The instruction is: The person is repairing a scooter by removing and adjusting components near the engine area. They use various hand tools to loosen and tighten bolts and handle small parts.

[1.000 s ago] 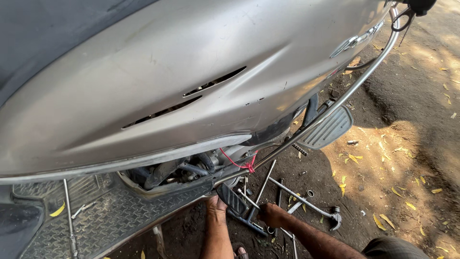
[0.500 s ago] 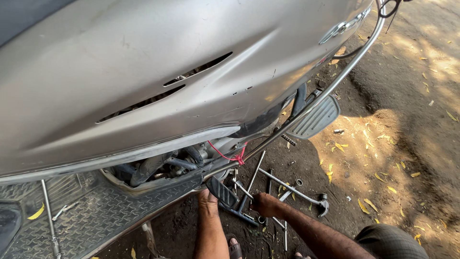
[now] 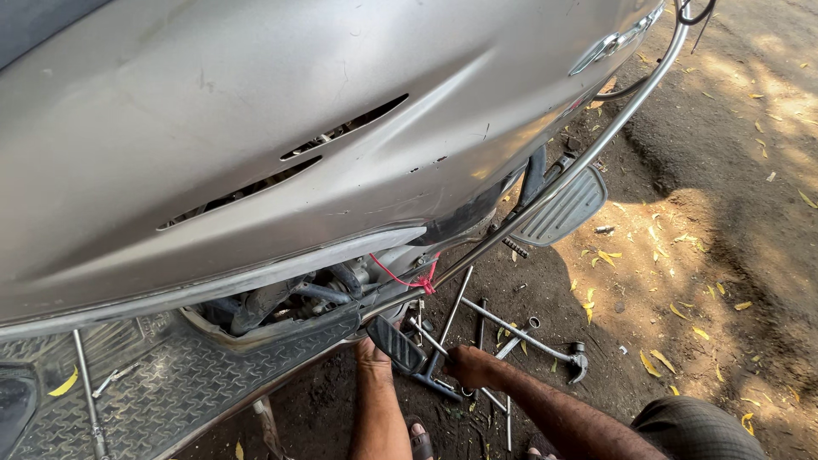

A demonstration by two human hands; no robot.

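1. The black ribbed metal kick lever (image 3: 399, 347) sticks out from under the grey scooter body panel (image 3: 256, 145), low by the engine, between my two hands.
2. My left hand (image 3: 372, 351) reaches up just beside the lever's left edge; its fingers go out of sight under the scooter, so I cannot tell whether they are clenched.
3. My right hand (image 3: 469, 366) is clenched around a thin steel rod tool (image 3: 443, 328) just right of the lever.
4. Long steel socket wrenches (image 3: 532, 339) lie crossed on the bare dirt ground (image 3: 682, 281) close to my right hand.
5. The chrome guard rail (image 3: 562, 183) and the grey ribbed footrest (image 3: 562, 209) hem in the upper right; open dirt lies beyond.
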